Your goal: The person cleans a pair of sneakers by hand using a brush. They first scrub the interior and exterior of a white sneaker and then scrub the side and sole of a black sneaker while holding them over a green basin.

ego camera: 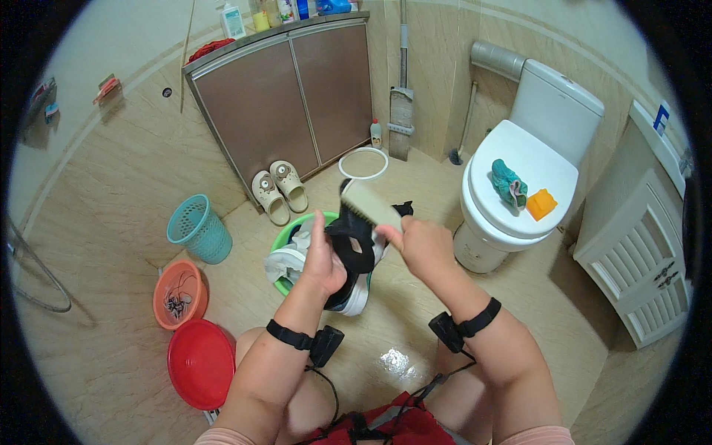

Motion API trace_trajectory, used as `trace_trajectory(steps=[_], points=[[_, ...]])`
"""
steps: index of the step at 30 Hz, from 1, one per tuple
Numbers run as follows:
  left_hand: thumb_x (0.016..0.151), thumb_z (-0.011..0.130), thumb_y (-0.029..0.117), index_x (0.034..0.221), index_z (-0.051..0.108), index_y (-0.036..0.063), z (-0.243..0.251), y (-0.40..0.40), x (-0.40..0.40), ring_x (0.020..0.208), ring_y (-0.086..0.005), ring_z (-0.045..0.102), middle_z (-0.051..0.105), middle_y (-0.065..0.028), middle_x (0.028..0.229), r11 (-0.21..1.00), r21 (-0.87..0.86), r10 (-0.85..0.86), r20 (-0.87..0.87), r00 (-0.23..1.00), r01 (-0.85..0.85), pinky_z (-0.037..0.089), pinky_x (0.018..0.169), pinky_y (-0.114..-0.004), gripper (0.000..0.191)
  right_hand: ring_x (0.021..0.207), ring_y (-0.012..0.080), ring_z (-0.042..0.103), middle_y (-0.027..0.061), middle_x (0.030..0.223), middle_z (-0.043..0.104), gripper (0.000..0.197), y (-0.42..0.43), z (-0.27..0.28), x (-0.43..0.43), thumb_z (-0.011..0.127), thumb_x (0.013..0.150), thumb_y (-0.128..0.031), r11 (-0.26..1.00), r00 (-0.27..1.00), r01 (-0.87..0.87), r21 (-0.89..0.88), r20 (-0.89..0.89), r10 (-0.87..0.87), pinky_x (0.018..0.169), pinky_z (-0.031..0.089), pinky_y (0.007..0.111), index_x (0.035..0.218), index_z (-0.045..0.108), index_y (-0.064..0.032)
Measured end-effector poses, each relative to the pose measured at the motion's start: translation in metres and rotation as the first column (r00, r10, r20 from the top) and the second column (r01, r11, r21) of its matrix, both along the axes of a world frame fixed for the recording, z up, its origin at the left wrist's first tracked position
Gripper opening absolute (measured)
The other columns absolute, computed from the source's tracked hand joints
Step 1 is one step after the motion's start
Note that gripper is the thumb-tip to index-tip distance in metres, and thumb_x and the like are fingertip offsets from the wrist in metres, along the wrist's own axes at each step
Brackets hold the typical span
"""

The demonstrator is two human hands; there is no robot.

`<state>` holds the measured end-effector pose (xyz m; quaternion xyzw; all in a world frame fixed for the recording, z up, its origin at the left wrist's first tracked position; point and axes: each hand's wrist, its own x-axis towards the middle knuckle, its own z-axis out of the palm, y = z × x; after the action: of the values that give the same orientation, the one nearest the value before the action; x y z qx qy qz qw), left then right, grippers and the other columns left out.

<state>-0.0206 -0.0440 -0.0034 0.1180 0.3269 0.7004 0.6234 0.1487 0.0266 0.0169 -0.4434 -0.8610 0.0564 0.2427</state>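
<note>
My right hand (424, 245) is closed around the handle of a pale scrubbing brush (367, 206), its bristles against a black shoe part (355, 245), perhaps a tongue or insole, with an opening in it. My left hand (324, 256) supports that black piece from the left, its palm and raised fingers beside it; how the fingers grip is partly hidden. Just below the piece shows a dark sneaker with a white sole (356, 297). Behind my left hand stands a green basin (281, 283) holding a white-soled shoe (286, 261) and pale cloth or shoe material.
On the left are a turquoise perforated bin (214, 236), an orange basin (194, 272) with laces and a red basin (201, 361). Cream clogs (271, 197) lean by a brown cabinet (250, 100). The toilet (523, 139) at right bears a teal cloth (507, 183) and an orange object (541, 204).
</note>
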Motion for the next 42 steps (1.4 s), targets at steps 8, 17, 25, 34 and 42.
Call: trace_trajectory(steps=[8, 17, 25, 34, 42], points=[[0.092, 0.043, 0.064, 0.130, 0.052, -0.0004, -0.013, 0.004, -0.011, 0.115, -0.0254, 0.058, 0.060, -0.0126, 0.127, 0.995, 0.080, -0.055, 0.034, 0.998, 0.052, 0.044, 0.102, -0.040, 0.075, 0.069, 0.0428, 0.062, 0.0229, 0.068, 0.062, 0.070, 0.011, 0.006, 0.000, 0.039, 0.093, -0.064, 0.985, 0.996, 0.012, -0.171, -0.087, -0.027, 0.062, 0.047, 0.051, 0.072, 0.063, -0.0013], [0.092, 0.047, 0.057, 0.112, 0.061, 0.0094, -0.013, 0.009, -0.049, 0.106, -0.0209, 0.060, 0.066, -0.0046, 0.111, 0.961, 0.108, 0.207, 0.326, 0.922, -0.254, 0.043, 0.099, -0.037, 0.053, 0.067, 0.0426, 0.061, 0.0230, 0.067, 0.061, 0.067, -0.022, -0.015, -0.010, 0.045, 0.092, -0.062, 0.973, 0.991, -0.113, -0.200, 0.042, 0.124, 0.061, 0.047, 0.051, 0.070, 0.060, -0.0010], [0.095, 0.044, 0.060, 0.126, 0.056, 0.0035, -0.014, 0.006, -0.001, 0.108, -0.0240, 0.061, 0.064, -0.0102, 0.119, 0.994, 0.104, -0.023, -0.036, 0.999, 0.027, 0.048, 0.097, -0.039, 0.066, 0.063, 0.0405, 0.063, 0.0222, 0.066, 0.063, 0.066, 0.005, -0.003, -0.001, 0.045, 0.091, -0.062, 0.997, 0.997, 0.028, -0.068, -0.066, -0.033, 0.058, 0.050, 0.048, 0.072, 0.062, -0.0015], [0.094, 0.040, 0.064, 0.131, 0.051, 0.0007, -0.010, 0.008, -0.007, 0.118, -0.0249, 0.055, 0.059, -0.0121, 0.128, 0.988, 0.155, -0.003, -0.032, 0.999, 0.008, 0.041, 0.105, -0.040, 0.074, 0.066, 0.0433, 0.060, 0.0231, 0.068, 0.061, 0.064, 0.012, -0.011, 0.007, 0.043, 0.095, -0.058, 0.983, 0.988, -0.024, -0.184, -0.151, -0.005, 0.060, 0.047, 0.050, 0.073, 0.062, -0.0007], [0.090, 0.042, 0.068, 0.126, 0.057, 0.0124, -0.009, 0.016, -0.059, 0.121, -0.0250, 0.053, 0.060, -0.0062, 0.129, 0.917, 0.134, 0.281, 0.449, 0.848, -0.375, 0.037, 0.108, -0.041, 0.068, 0.062, 0.0377, 0.063, 0.0193, 0.065, 0.063, 0.064, -0.017, -0.033, -0.003, 0.045, 0.091, -0.062, 0.975, 0.982, -0.159, -0.153, 0.076, 0.172, 0.057, 0.050, 0.048, 0.071, 0.062, -0.0034]])
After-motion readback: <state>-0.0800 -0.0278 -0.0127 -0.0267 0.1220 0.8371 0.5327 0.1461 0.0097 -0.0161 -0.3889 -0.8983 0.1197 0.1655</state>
